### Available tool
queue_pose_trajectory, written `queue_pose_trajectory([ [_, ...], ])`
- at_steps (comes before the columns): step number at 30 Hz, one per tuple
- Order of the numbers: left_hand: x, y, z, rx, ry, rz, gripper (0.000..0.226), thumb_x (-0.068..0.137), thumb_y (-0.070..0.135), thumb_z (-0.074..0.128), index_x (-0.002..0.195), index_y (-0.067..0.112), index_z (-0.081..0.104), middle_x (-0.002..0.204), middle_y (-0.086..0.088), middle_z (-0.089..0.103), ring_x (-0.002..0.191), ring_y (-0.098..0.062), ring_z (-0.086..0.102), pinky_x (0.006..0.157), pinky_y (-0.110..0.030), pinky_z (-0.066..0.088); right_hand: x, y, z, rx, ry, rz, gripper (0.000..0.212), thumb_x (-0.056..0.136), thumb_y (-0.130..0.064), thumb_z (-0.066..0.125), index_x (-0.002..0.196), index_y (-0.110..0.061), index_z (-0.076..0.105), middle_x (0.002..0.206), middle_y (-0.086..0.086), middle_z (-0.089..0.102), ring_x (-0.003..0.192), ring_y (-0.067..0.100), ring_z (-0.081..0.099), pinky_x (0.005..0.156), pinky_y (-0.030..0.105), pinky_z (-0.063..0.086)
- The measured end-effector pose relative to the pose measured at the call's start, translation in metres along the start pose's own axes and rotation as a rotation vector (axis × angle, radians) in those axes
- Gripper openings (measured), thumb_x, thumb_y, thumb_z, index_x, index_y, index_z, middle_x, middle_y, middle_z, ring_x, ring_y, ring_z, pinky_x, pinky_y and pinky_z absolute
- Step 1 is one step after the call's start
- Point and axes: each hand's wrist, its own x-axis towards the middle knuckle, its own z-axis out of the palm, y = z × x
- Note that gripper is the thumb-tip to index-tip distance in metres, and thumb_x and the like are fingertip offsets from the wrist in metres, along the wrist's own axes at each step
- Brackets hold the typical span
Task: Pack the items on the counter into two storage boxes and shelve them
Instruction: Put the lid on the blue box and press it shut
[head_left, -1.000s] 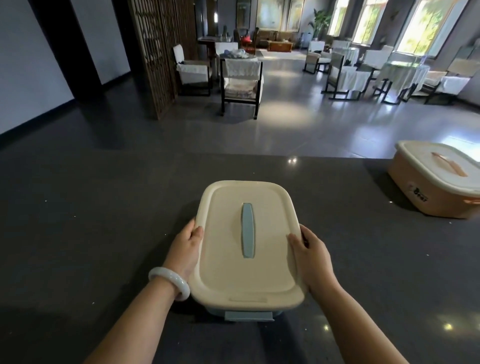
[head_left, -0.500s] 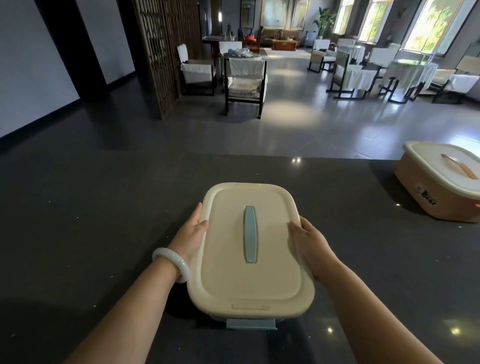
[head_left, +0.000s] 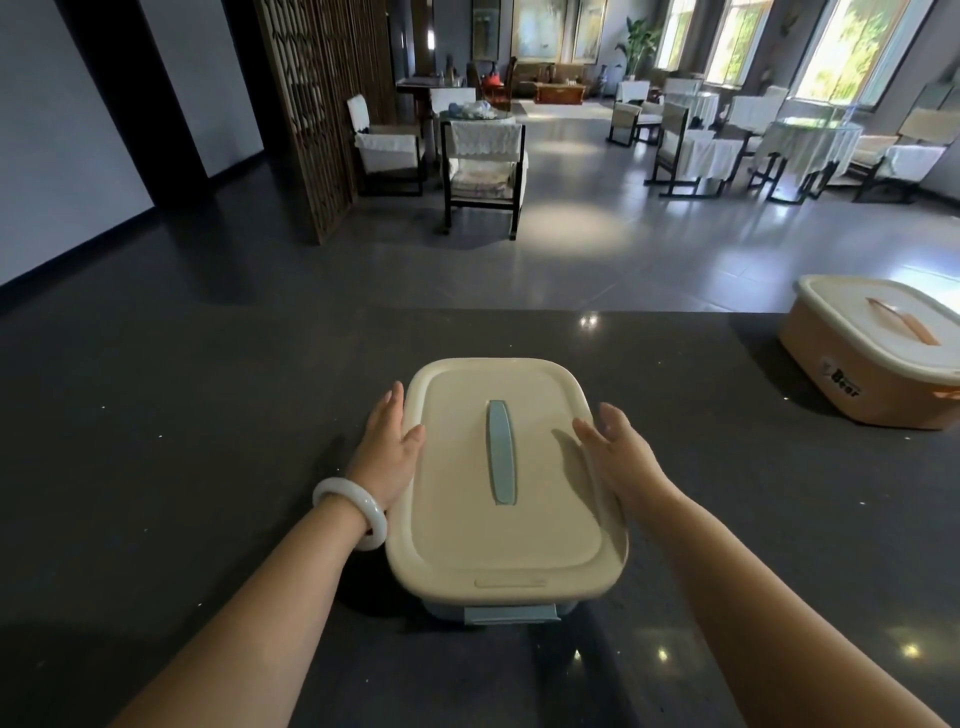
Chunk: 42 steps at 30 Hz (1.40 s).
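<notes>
I see blue box (head_left: 457, 525) with cream lid on, sitting on dark counter (head_left: 182, 467), my left hand (head_left: 387, 452) flat along the box's left edge, fingers straight, right hand (head_left: 618, 452) loose-fingered at its right edge, grasping nothing, orange box (head_left: 872, 364) well right of blue box, lidded

The near box (head_left: 545, 493) sits mid-counter (head_left: 182, 467). The left hand (head_left: 387, 457) flanks its left edge, the right hand (head_left: 623, 457) its right edge. The far box (head_left: 872, 364) sits behind, far right.
</notes>
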Motion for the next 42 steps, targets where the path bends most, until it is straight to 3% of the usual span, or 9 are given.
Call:
queue_pose_trajectory([
  [3, -0.028, 0.004, -0.003, 0.040, -0.070, 0.218, 0.057, 0.100, 0.040, 0.044, 0.152, 0.029, 0.024, 0.154, 0.021, 0.018, 0.142, 0.002, 0.016, 0.115, -0.023, 0.018, -0.030, -0.005, -0.008, -0.231, -0.014, -0.301, 0.066, 0.092, -0.046, 0.059, 0.149, -0.026, 0.034, 0.151, -0.008, 0.037, 0.135, 0.014, 0.040, 0.110, 0.033, 0.034],
  [6, -0.066, -0.002, 0.004, 0.094, -0.263, 0.400, 0.059, 0.088, 0.060, 0.044, 0.143, 0.038, 0.038, 0.150, 0.032, 0.022, 0.141, 0.012, 0.011, 0.119, -0.026, 0.012, -0.070, 0.002, -0.011, -0.393, -0.246, -0.587, 0.079, 0.082, -0.061, 0.060, 0.150, -0.036, 0.028, 0.155, -0.025, 0.022, 0.138, -0.012, 0.020, 0.113, 0.019, 0.020],
  [9, -0.092, -0.013, 0.012, 0.370, -0.312, 0.535, 0.074, 0.082, 0.074, 0.043, 0.147, 0.044, 0.024, 0.153, 0.034, 0.005, 0.139, 0.015, -0.012, 0.120, -0.030, -0.006, -0.094, 0.017, -0.017, -0.598, -0.468, -0.740, 0.099, 0.075, -0.080, 0.051, 0.154, -0.037, 0.012, 0.160, -0.023, 0.004, 0.143, -0.012, -0.005, 0.122, 0.026, 0.001],
  [12, -0.102, -0.023, 0.015, 0.668, -0.303, 0.646, 0.100, 0.074, 0.082, 0.044, 0.151, 0.041, -0.005, 0.157, 0.024, -0.020, 0.141, 0.003, -0.025, 0.117, -0.034, -0.017, -0.101, 0.032, -0.019, -0.866, -0.444, -0.840, 0.115, 0.067, -0.087, 0.049, 0.154, -0.038, -0.007, 0.160, -0.020, -0.016, 0.144, -0.002, -0.021, 0.118, 0.028, -0.012],
  [15, -0.105, -0.027, 0.020, 0.783, -0.231, 0.674, 0.105, 0.077, 0.075, 0.049, 0.148, 0.040, -0.020, 0.156, 0.019, -0.025, 0.143, -0.003, -0.027, 0.118, -0.037, -0.015, -0.103, 0.040, -0.012, -0.884, -0.353, -0.856, 0.114, 0.067, -0.077, 0.056, 0.154, -0.037, -0.005, 0.160, -0.019, -0.014, 0.146, 0.001, -0.019, 0.119, 0.028, -0.010],
  [20, -0.108, -0.029, 0.026, 0.605, -0.101, 0.719, 0.081, 0.083, 0.065, 0.053, 0.151, 0.032, 0.024, 0.160, 0.012, 0.018, 0.148, -0.008, 0.010, 0.120, -0.046, 0.018, -0.106, 0.044, -0.008, -0.698, -0.272, -0.828, 0.087, 0.081, -0.073, 0.052, 0.153, -0.039, 0.017, 0.161, -0.020, 0.009, 0.147, -0.003, -0.001, 0.121, 0.028, 0.003],
  [25, -0.107, -0.029, 0.024, 0.504, -0.107, 0.730, 0.071, 0.088, 0.065, 0.047, 0.148, 0.033, 0.031, 0.157, 0.013, 0.024, 0.147, -0.003, 0.011, 0.120, -0.039, 0.012, -0.106, 0.042, -0.010, -0.617, -0.295, -0.793, 0.078, 0.084, -0.076, 0.045, 0.151, -0.041, 0.024, 0.158, -0.025, 0.012, 0.145, -0.008, 0.001, 0.116, 0.016, -0.004],
  [36, -0.110, -0.025, 0.028, 0.488, -0.054, 0.701, 0.057, 0.094, 0.059, 0.037, 0.143, 0.031, 0.041, 0.152, 0.012, 0.034, 0.145, -0.004, 0.021, 0.118, -0.036, 0.018, -0.107, 0.043, -0.003, -0.551, -0.234, -0.780, 0.064, 0.091, -0.065, 0.043, 0.148, -0.036, 0.036, 0.156, -0.022, 0.025, 0.145, -0.006, 0.013, 0.121, 0.030, 0.017],
  [42, -0.096, -0.022, 0.014, 0.435, -0.200, 0.614, 0.069, 0.088, 0.077, 0.023, 0.144, 0.040, 0.034, 0.154, 0.025, 0.018, 0.142, 0.012, 0.001, 0.119, -0.026, 0.001, -0.104, 0.032, -0.009, -0.463, -0.322, -0.650, 0.068, 0.086, -0.078, 0.031, 0.145, -0.045, 0.034, 0.153, -0.031, 0.021, 0.141, -0.016, 0.008, 0.121, 0.028, 0.013],
])
